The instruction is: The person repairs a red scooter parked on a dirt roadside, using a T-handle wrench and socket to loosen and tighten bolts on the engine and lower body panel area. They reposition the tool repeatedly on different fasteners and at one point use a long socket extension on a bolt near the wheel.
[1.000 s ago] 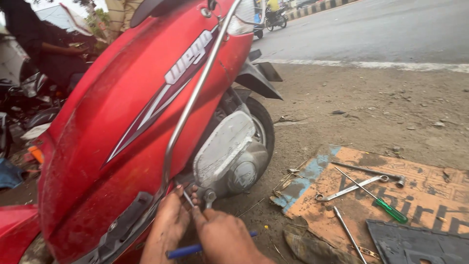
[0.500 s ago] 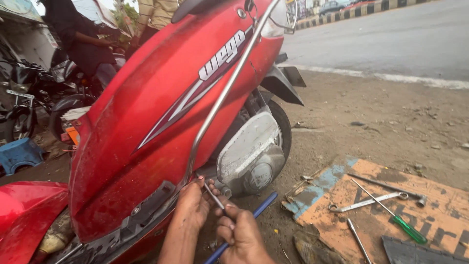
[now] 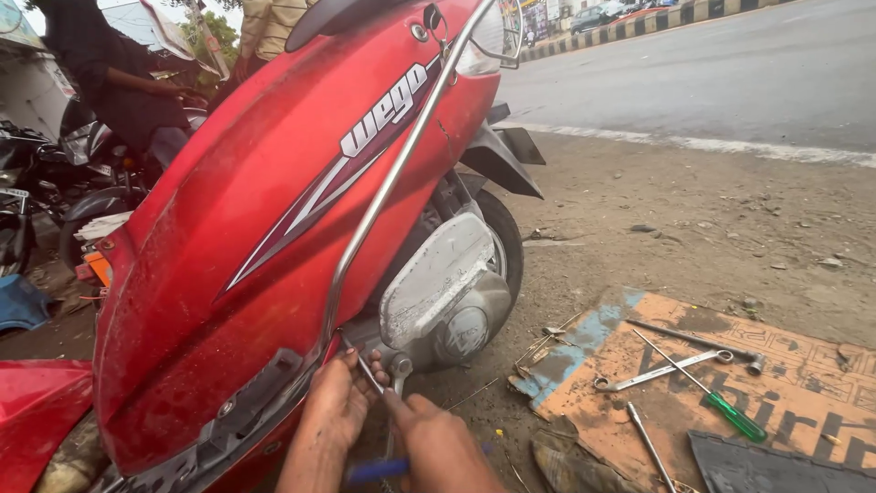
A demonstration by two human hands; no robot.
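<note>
A red scooter (image 3: 274, 246) leans in front of me, its side panel and silver engine cover (image 3: 438, 292) facing me. A chrome guard rail (image 3: 392, 173) runs down its side. My left hand (image 3: 338, 406) is at the rail's lower end, fingers on a thin metal rod or tool (image 3: 365, 365) by the mount. My right hand (image 3: 438, 443) grips a ring spanner (image 3: 399, 374) set on a bolt beside the engine cover. A blue handle (image 3: 379, 470) shows beneath my hands; which hand holds it is unclear.
A flattened cardboard sheet (image 3: 803, 383) lies on the dirt at right with spanners (image 3: 662, 372), a green-handled screwdriver (image 3: 721, 406) and a black mat (image 3: 776, 466). Another person in dark clothes (image 3: 109, 82) sits on a parked motorbike at back left. A paved road (image 3: 730, 73) runs behind.
My view has shifted closer and slightly left along the scooter. Both hands stay at the rail's lower mount, with the right hand now lower and the spanner set upright on the bolt.
</note>
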